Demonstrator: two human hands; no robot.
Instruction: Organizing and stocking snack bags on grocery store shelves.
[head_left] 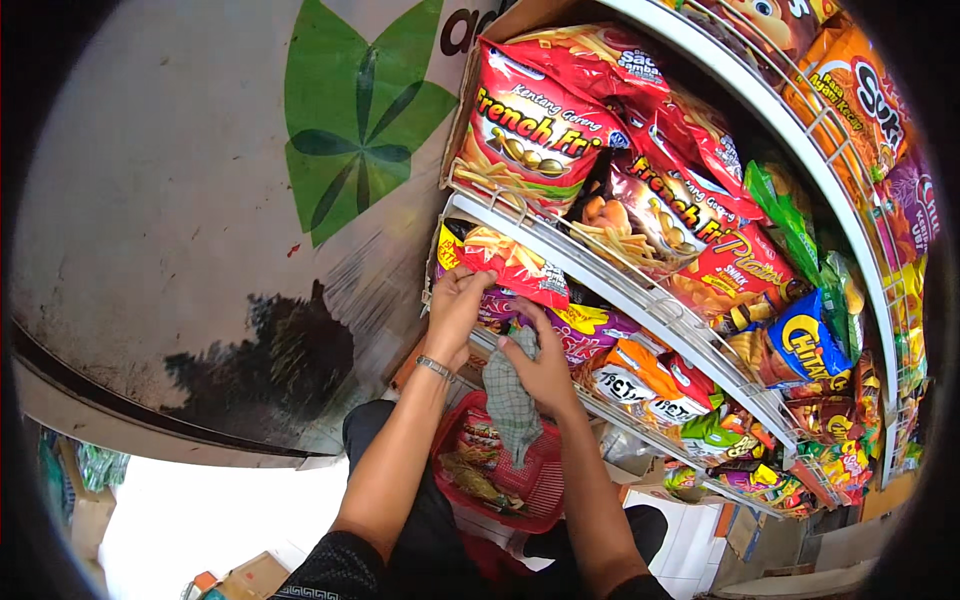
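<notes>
My left hand (460, 315), with a bracelet at the wrist, pinches the lower left edge of a red snack bag (512, 268) on a lower rack shelf. In my right hand (540, 365) hangs a grey-green checkered cloth (512, 405), gripped between thumb and fingers close below that bag. Purple snack bags (590, 335) lie on the shelf just behind my right fingers. Beneath the cloth, between my legs, a red plastic basket (545, 490) holds several small packets.
A wire-fronted snack rack (600, 255) curves along the right, its tiers filled with bright bags. Large red snack bags (535, 130) lie on the tier above my hands. At left stands a pale panel (180, 180) with a green leaf picture. Cardboard (255, 578) shows at lower left.
</notes>
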